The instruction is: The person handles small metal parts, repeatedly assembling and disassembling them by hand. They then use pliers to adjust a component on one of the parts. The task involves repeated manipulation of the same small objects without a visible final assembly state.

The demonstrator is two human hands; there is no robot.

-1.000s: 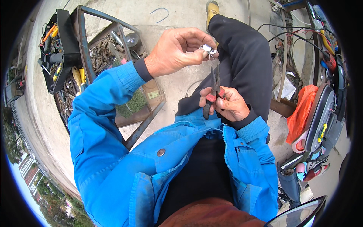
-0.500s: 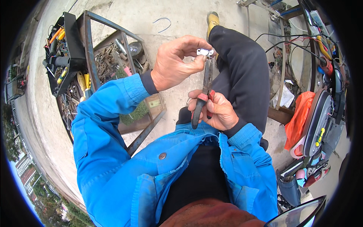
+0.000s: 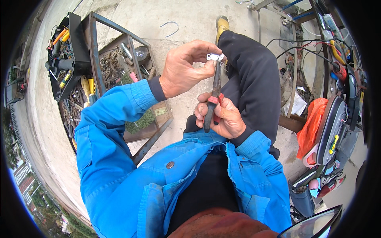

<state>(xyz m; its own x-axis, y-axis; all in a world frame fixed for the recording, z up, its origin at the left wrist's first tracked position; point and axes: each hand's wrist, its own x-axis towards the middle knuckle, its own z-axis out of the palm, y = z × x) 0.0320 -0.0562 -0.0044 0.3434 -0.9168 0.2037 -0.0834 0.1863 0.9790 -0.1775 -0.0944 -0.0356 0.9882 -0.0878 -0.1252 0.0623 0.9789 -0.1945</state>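
Note:
Between thumb and fingertips, my left hand point(image 3: 188, 65) pinches a small white fitting point(image 3: 214, 57) with holes at its ends. A thin wire seems to stick out below it, too fine to follow. My right hand point(image 3: 227, 115) is wrapped round long-nose pliers point(image 3: 216, 89) with red and black handles. They point up and away from me, and their jaws are together at the tips. The tips reach the underside of the fitting; whether they grip the wire I cannot make out.
On the left stand a black tool box point(image 3: 73, 55) and a rusty metal frame point(image 3: 96, 59) with trays of scrap parts. A bent wire point(image 3: 170, 28) lies on the concrete. To the right are an orange bag point(image 3: 312, 125), cables and a grey oval case point(image 3: 334, 131).
The pliers' jaws have come together; they stood apart before. My right hand has squeezed the handles closer. My left hand holds the fitting in nearly the same place.

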